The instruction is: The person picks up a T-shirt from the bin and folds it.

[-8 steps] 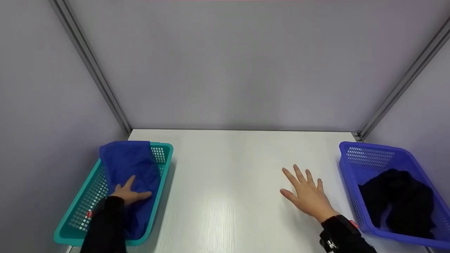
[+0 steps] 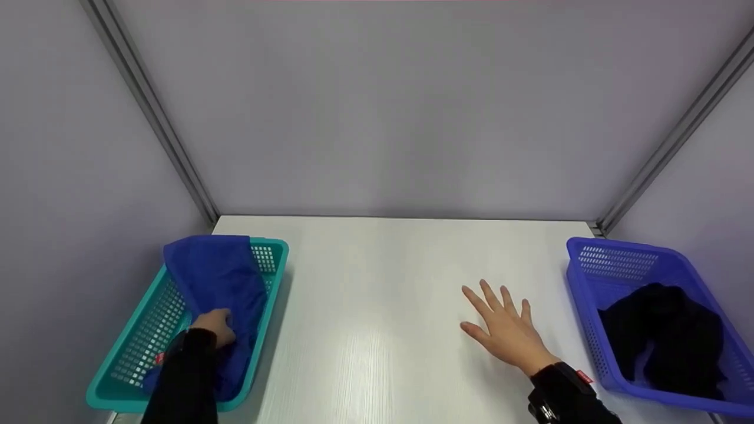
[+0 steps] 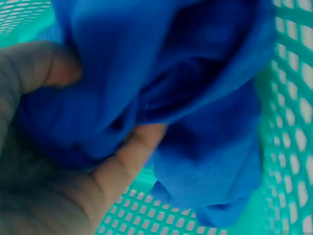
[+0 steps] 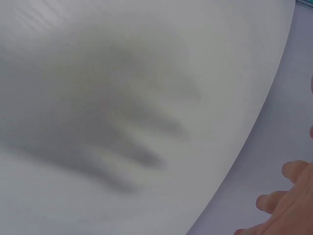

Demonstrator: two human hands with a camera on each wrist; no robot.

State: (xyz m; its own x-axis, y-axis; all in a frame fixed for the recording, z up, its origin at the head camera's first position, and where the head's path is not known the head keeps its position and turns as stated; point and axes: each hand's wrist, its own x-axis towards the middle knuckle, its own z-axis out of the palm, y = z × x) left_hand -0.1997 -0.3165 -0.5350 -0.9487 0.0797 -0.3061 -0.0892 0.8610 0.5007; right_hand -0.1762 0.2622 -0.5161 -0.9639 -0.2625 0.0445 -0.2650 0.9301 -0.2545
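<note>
**Left hand bunches blue cloth inside the teal basket**

The teal basket (image 2: 268,277) sits at the left edge of the white table (image 2: 377,282), its long axis running from the near edge toward the back wall. The blue cloth (image 2: 218,274) lies along that same axis, draped from the basket's far rim down to its near end. The left hand (image 2: 215,327) is at the near part of the basket, fingers curled into the fabric; the left wrist view shows the thumb (image 3: 46,66) and a finger (image 3: 129,156) pinching a fold of cloth, with the rest of it spilling away from the fingers toward the basket's mesh wall.

The right hand (image 2: 503,327) is well to the right of the teal basket, over bare tabletop, fingers straight and spread, holding nothing. Beyond it, at the table's right edge, a purple basket (image 2: 612,259) holds a black cloth (image 2: 665,330). The left hand is the one nearer the blue cloth.
</note>
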